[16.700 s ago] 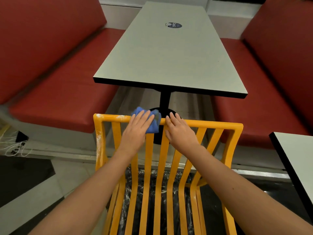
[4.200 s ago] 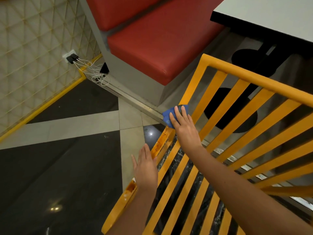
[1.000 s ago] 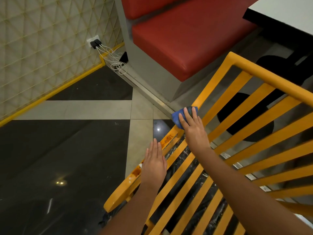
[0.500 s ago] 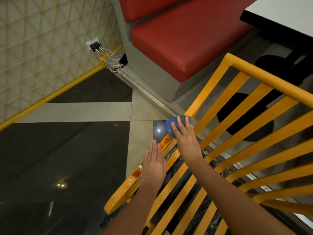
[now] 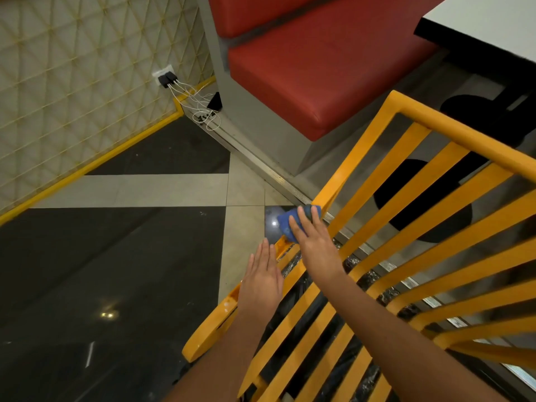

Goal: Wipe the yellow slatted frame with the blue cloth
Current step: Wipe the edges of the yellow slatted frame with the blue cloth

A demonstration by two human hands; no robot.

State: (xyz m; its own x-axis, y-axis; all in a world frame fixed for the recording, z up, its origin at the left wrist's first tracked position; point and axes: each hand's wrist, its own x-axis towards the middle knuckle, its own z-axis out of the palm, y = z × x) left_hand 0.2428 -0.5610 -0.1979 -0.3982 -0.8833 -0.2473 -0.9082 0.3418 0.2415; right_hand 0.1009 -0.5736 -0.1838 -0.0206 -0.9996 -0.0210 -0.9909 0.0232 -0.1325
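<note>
head view: the right hand (image 5: 314, 245) presses the blue cloth (image 5: 290, 223) with straight fingers onto the outer side rail of the yellow slatted frame (image 5: 412, 204). the left hand (image 5: 262, 281), flat and released, rests on that same rail just below the cloth. a red bench seat (image 5: 313, 71) lies beyond the frame's top corner.

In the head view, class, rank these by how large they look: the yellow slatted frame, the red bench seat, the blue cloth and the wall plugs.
1. Yellow slatted frame and red bench seat: unsure, the frame is nearer the camera and both are cut off.
2. Blue cloth, partly under the right hand.
3. Wall plugs.
</note>
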